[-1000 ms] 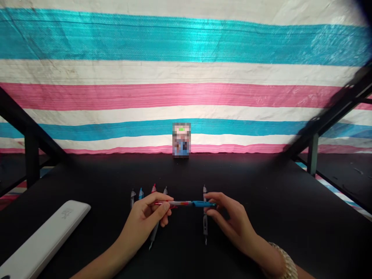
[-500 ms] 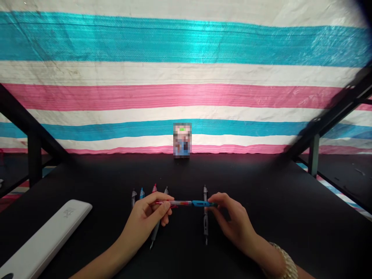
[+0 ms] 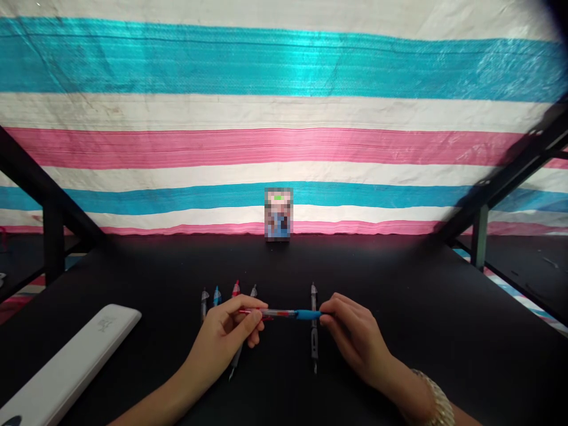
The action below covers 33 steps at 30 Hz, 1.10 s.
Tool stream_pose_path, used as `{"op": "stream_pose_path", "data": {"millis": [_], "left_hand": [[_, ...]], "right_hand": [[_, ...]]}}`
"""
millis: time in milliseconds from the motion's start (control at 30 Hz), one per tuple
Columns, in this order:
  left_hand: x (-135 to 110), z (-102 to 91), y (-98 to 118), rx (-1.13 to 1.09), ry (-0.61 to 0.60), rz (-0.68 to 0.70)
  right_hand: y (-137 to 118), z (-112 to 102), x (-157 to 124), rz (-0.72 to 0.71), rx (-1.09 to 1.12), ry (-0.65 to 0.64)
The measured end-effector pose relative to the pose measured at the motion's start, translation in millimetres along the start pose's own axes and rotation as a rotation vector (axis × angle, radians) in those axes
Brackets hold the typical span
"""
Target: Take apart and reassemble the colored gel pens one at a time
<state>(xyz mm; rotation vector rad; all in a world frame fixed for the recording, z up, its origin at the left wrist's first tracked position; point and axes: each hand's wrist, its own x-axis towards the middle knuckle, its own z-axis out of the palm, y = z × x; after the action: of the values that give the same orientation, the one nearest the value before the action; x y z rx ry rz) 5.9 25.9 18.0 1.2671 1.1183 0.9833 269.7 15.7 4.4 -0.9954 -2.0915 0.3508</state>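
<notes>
A pen (image 3: 284, 313) with a clear barrel, red parts and a blue grip is held level above the table between both hands. My left hand (image 3: 237, 325) is closed around its red end. At the other end, the fingertips of my right hand (image 3: 350, 325) pinch the tip beyond the blue grip; the tip itself is hidden. Beneath the held pen, a grey pen (image 3: 314, 343) lies upright in view near my right hand. Partly covered by my left hand are a dark pen (image 3: 204, 302), a blue pen (image 3: 217, 294), a red pen (image 3: 236, 288) and another grey pen (image 3: 235, 361).
On the left of the black table (image 3: 177, 260) lies a long white device (image 3: 75, 367). A small blurred-out box (image 3: 278, 216) stands at the back edge. Black metal frame bars (image 3: 497, 171) rise on both sides, before a striped tarp (image 3: 284, 145).
The blue grip has rolled about the pen's axis, so its slotted side no longer shows. My right fingers have closed a little more at the tip; my left hand is nearly still.
</notes>
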Motion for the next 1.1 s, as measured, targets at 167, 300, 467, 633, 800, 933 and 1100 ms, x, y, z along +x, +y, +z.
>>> {"op": "stream_pose_path", "data": {"millis": [167, 300, 467, 633, 800, 933, 1100], "left_hand": [[0, 0.7, -1, 0.072, 0.003, 0.033], [-2, 0.1, -1, 0.196, 0.012, 0.135], [-5, -2.0, -2, 0.352, 0.055, 0.327], [-7, -5.7, -7, 0.445, 0.079, 0.525], [-7, -8.6, -10, 0.471, 0.072, 0.551], [-7, -9.3, -8, 0.457, 0.053, 0.598], [-6, -3.3, -2, 0.196, 0.088, 0.321]], "right_hand": [[-4, -2, 4, 0.000, -0.024, -0.058], [-5, 1, 4, 0.089, 0.036, -0.073], [-6, 2, 3, 0.337, 0.263, -0.162], [-4, 4, 2, 0.530, 0.450, -0.239], [-3, 4, 5, 0.599, 0.589, -0.253], [-4, 3, 7, 0.623, 0.664, -0.274], [-7, 4, 6, 0.644, 0.724, -0.287]]}}
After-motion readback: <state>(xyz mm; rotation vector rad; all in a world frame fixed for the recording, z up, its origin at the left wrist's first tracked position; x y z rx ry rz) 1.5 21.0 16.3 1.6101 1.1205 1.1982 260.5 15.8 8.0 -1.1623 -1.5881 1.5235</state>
